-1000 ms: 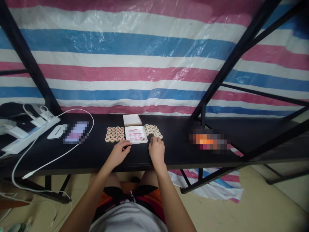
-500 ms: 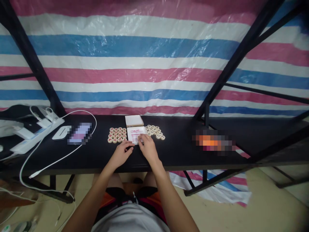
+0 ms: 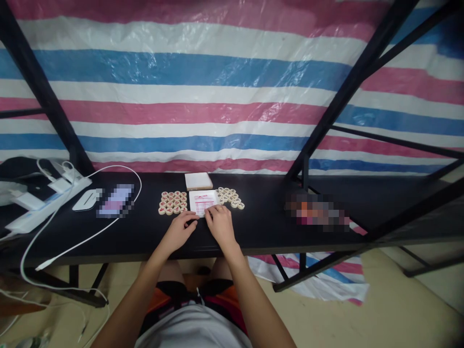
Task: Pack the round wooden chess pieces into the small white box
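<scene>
A shallow white box [image 3: 213, 194] lies on the black table, with a white sheet printed in red lines [image 3: 203, 204] inside it. My left hand [image 3: 180, 230] rests at the box's near left corner, fingers loosely bent and thumb apart, holding nothing I can see. At the near right corner, my right hand [image 3: 221, 225] lies with its fingertips over the edge of the box and sheet. Left of the box stand red-marked Chinese chess pieces [image 3: 173, 202] in neat rows. To its right, dark-marked Chinese chess pieces [image 3: 231, 197] sit in a loose cluster.
Behind the white box lies a box lid [image 3: 198, 181]. A power strip [image 3: 47, 203] with white cables, a white device [image 3: 86, 199] and a blurred phone [image 3: 116, 200] are at the left. A blurred object [image 3: 315, 210] lies to the right, near black metal frame bars [image 3: 302, 169].
My right hand has drawn back from over the sheet to the box's near right edge, uncovering more red print. My left hand stays at the near left corner. The view has shifted slightly.
</scene>
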A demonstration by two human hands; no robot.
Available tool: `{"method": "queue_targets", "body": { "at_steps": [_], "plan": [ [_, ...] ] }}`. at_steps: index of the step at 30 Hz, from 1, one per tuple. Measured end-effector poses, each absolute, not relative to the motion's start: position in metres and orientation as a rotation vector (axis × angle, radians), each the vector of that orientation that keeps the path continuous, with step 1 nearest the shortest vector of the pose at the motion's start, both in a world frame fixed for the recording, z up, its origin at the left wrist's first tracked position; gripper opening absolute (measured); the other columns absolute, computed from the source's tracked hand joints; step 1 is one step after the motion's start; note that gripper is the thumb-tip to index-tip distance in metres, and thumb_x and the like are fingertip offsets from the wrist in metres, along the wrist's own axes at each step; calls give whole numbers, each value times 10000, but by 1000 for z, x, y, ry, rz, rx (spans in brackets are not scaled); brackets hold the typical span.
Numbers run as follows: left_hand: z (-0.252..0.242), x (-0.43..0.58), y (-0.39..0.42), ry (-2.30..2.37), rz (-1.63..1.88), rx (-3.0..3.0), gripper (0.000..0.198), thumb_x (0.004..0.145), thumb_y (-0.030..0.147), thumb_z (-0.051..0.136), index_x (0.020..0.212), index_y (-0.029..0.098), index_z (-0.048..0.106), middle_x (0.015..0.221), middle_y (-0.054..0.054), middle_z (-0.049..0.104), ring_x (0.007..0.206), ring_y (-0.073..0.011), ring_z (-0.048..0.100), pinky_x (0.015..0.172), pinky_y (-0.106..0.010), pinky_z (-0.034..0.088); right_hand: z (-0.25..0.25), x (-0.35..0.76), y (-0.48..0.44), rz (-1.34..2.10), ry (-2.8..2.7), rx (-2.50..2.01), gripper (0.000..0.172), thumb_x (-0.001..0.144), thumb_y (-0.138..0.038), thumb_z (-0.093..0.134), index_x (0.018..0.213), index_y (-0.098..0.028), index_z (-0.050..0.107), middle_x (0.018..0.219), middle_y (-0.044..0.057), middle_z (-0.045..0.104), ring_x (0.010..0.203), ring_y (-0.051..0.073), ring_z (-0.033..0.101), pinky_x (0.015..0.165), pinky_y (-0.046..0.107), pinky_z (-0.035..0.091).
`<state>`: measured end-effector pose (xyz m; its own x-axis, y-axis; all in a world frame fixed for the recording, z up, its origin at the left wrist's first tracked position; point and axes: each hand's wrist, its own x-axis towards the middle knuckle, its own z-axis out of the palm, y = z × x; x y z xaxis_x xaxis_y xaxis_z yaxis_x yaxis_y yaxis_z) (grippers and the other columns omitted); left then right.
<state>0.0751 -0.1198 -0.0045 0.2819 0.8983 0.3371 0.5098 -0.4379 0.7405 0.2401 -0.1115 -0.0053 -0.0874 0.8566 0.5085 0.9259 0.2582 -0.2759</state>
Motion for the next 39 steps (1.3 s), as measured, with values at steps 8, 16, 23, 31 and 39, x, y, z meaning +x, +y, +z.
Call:
{"method": "queue_targets", "body": {
  "at_steps": [8, 16, 23, 31, 39],
  "plan": [
    [-3, 76, -121, 1249, 1026, 2059, 233, 842, 245, 506, 978, 189, 686, 1101, -78, 627, 966, -187, 603, 748, -294, 517, -5, 241, -112, -102, -1937, -1628, 271, 932, -261, 419, 870, -185, 671, 906, 71, 642, 885, 197, 532, 808, 301, 351],
    [-5, 75, -120, 1242, 1031, 2062, 234, 845, 248, 501, 970, 187, 689, 1097, -78, 628, 960, -185, 604, 745, -293, 512, -8, 250, -110, -16, -1611, -1844, 343, 839, -71, 405, 1079, -169, 630, 1138, 106, 589, 1017, 229, 507, 823, 320, 388],
    [-5, 75, -120, 1242, 1035, 2059, 229, 843, 246, 503, 962, 189, 690, 1102, -77, 630, 940, -181, 610, 736, -291, 515, -8, 249, -110, -38, -1608, -2070, 492, 821, -68, 377, 1284, -153, 520, 1399, 135, 429, 1068, 268, 514, 785, 338, 429],
    [-5, 75, -120, 1239, 1047, 2060, 220, 838, 231, 508, 955, 191, 691, 1086, -76, 635, 958, -184, 609, 729, -284, 515, -7, 247, -109, -38, -1645, -2122, 506, 822, -71, 380, 1310, -136, 495, 1336, 164, 498, 1056, 280, 523, 788, 368, 450],
    [-4, 74, -119, 1250, 1039, 2058, 224, 835, 234, 510, 953, 192, 696, 1083, -78, 637, 926, -180, 619, 719, -284, 518, -7, 259, -108, -73, -1563, -2162, 502, 847, -102, 361, 1335, -136, 474, 1396, 173, 425, 1032, 278, 550, 764, 352, 457]
  ]
}}
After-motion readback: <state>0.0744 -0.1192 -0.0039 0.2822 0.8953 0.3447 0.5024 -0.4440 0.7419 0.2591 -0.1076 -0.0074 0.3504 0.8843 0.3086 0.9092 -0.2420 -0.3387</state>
